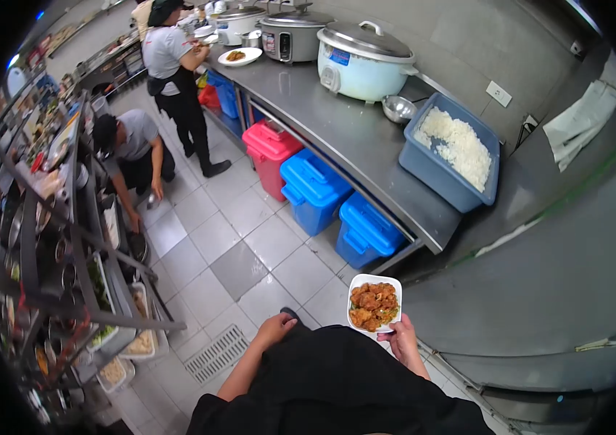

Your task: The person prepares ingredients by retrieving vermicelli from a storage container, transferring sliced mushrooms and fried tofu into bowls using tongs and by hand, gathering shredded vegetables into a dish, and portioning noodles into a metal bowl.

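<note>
My right hand grips the lower right edge of a white square bowl. Browned, saucy pieces of food fill this bowl, with some green bits at the side. My left hand hangs at the left of my black apron, fingers curled together; whatever they may hold is too small to make out. The bowl is in front of my body, above the tiled floor, near the end of the steel counter.
Rice cookers, a metal bowl and a blue-grey tub of rice stand on the counter, lidded bins beneath. One co-worker stands at its far end; another crouches beside the left shelving.
</note>
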The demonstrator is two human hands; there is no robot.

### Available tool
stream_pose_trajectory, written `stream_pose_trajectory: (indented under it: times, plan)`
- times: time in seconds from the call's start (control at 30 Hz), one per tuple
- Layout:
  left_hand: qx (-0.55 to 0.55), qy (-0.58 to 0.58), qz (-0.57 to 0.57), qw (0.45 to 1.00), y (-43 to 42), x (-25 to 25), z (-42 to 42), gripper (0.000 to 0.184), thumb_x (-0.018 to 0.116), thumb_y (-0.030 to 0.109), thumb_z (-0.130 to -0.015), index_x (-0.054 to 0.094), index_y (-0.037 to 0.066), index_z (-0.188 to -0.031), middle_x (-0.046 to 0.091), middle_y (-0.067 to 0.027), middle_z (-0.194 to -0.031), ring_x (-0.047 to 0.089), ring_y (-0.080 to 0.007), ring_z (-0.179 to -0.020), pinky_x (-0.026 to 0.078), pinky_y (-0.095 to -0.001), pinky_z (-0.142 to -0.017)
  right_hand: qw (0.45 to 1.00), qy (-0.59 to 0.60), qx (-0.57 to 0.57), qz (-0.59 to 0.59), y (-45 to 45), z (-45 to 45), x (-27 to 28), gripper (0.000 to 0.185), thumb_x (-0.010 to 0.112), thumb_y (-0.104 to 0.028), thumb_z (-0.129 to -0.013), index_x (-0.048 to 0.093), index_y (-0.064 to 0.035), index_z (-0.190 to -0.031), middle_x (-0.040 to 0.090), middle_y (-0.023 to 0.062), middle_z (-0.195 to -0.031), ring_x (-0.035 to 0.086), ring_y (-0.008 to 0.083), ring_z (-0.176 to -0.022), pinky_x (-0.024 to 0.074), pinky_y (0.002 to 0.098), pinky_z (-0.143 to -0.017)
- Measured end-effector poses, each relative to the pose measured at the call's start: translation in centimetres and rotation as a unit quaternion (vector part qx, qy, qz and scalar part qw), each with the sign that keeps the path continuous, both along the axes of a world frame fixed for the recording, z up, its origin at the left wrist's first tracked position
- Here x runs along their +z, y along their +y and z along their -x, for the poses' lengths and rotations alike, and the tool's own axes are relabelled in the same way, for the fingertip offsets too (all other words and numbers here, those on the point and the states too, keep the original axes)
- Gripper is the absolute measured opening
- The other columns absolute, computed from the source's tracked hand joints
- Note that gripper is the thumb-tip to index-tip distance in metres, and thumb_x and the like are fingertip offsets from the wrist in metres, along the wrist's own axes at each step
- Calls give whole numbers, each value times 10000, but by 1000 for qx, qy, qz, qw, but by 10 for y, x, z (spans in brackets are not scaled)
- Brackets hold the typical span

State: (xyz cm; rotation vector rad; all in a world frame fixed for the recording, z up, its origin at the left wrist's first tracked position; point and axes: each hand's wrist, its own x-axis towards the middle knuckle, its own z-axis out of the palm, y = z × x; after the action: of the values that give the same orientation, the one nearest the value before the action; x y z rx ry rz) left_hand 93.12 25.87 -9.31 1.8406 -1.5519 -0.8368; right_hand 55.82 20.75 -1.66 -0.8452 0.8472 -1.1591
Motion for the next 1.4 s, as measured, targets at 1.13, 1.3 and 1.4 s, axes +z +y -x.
stream_pose_trajectory:
  times: [1.13, 1.3, 1.4]
  plan:
    - [780, 517, -122, 330, 200, -211, 599, 521, 563, 413, -919, 676, -95, -921, 697, -225, -843, 706, -343, -691, 565, -455, -572, 582, 230, 749, 217, -19, -229, 12, 315, 508, -215, -948, 534, -66, -1225, 636, 132, -959, 627, 192, -690, 520, 293, -553]
    - [821, 510, -26, 258, 259, -233, 715, 461, 560, 370, -922, 643, -64, -1053, 692, -213, -880, 713, -298, -689, 565, -431, -536, 288, 261, 819, 421, 154, -115, -108, 230, 482, -149, -931, 617, -49, -1088, 672, 92, -863, 659, 186, -681, 527, 294, -552]
    - [869, 463, 55, 166, 301, -228, 790, 430, 574, 397, -909, 650, -20, -984, 669, -150, -732, 689, -274, -636, 548, -395, -514, 97, 341, 827, 436, 240, -60, -162, 228, 522, -205, -922, 631, -44, -1042, 679, 91, -861, 672, 192, -710, 517, 318, -539]
